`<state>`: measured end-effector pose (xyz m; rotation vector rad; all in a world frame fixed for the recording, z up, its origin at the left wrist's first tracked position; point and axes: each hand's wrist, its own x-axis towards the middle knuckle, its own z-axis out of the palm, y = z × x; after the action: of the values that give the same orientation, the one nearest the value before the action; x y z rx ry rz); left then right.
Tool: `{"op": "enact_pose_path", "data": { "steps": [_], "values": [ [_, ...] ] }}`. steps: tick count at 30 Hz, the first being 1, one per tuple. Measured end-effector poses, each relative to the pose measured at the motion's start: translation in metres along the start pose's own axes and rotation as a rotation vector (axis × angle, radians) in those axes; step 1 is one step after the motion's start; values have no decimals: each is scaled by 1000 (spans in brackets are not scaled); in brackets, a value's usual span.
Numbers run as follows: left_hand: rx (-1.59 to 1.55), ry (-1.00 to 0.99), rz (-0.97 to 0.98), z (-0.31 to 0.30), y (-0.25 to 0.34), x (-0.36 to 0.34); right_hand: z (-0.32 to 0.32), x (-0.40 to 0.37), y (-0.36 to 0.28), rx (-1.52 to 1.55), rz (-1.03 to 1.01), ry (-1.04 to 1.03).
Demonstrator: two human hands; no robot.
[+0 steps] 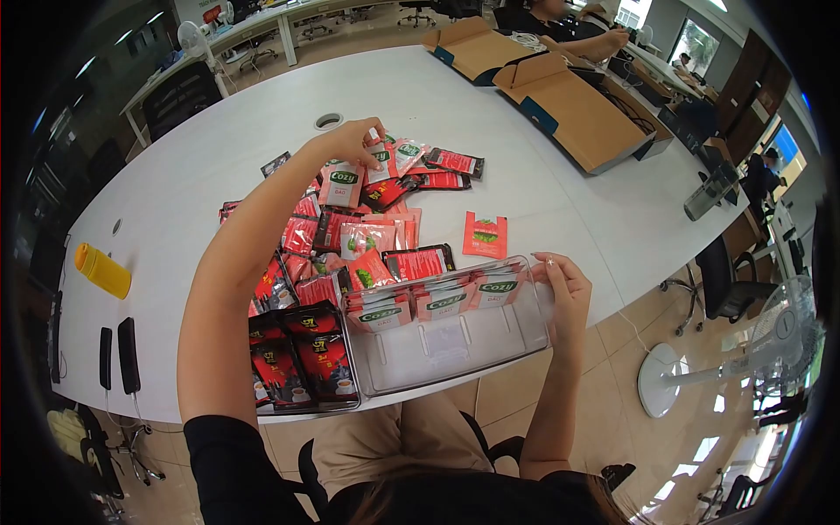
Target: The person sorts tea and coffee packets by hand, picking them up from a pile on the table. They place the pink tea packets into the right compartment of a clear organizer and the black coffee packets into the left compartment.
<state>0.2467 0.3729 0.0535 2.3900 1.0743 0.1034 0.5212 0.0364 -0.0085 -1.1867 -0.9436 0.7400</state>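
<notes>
My left hand [357, 144] reaches to the far side of a loose pile of sachets, its fingers closed on a pink-and-white Cozy sachet [381, 161]. Another Cozy sachet [341, 182] lies just under that hand. At the right end of a clear plastic bin [455, 372], my right hand [565, 284] grips the upper corner. Inside the bin, Cozy sachets [442, 302] stand in three groups along the far wall. Left of it, a second bin holds black-and-red G7 coffee sachets [319, 363], partly hidden by my left forearm.
A single red sachet [485, 234] lies apart behind the clear bin. Open cardboard boxes [573, 109] sit at the back right, near a person's arm. A yellow bottle [103, 271] lies at the left, and a clear tumbler [710, 191] stands near the right edge.
</notes>
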Motion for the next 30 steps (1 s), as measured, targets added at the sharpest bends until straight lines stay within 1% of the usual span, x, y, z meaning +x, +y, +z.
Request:
{"op": "enact_pose_path", "data": {
  "steps": [1, 4, 5, 7, 8, 11, 12, 13, 15, 18, 21, 25, 28, 30],
  "values": [
    [-13, -18, -39, -1, 4, -4, 0, 0, 0, 6, 3, 0],
    [209, 125, 129, 4, -14, 1, -1, 0, 2, 14, 2, -2],
    [204, 149, 137, 1, -11, -4, -1, 0, 1, 10, 1, -3],
    [194, 195, 153, -12, 11, -22, -1, 0, 0, 0, 0, -3],
    [129, 266, 135, -14, 27, -36, -2, 0, 0, 3, -4, -5],
    [-295, 162, 218, -12, 44, -70, -2, 0, 1, 13, -8, -10],
    [-332, 10, 205, -13, 53, -87, -2, 0, 0, 14, -6, -10],
    [-300, -122, 237, -13, 63, -104, -1, 0, 0, 16, -4, -11],
    [-144, -381, 206, -7, 73, -126, -2, 0, 0, 6, -12, -8],
    [-85, -432, 183, 14, 84, -149, -1, 0, 1, 12, -21, -8],
    [-10, -466, 118, 28, 88, -149, -1, -1, 3, 27, -26, -5],
    [60, -403, 34, 47, 77, -142, -2, -1, 6, 33, -46, 3],
    [21, -400, 66, 42, 85, -147, -2, -1, 7, 9, -51, 0],
    [7, -306, 141, 44, 75, -145, -1, -1, 7, -1, -43, 6]
  ]
}}
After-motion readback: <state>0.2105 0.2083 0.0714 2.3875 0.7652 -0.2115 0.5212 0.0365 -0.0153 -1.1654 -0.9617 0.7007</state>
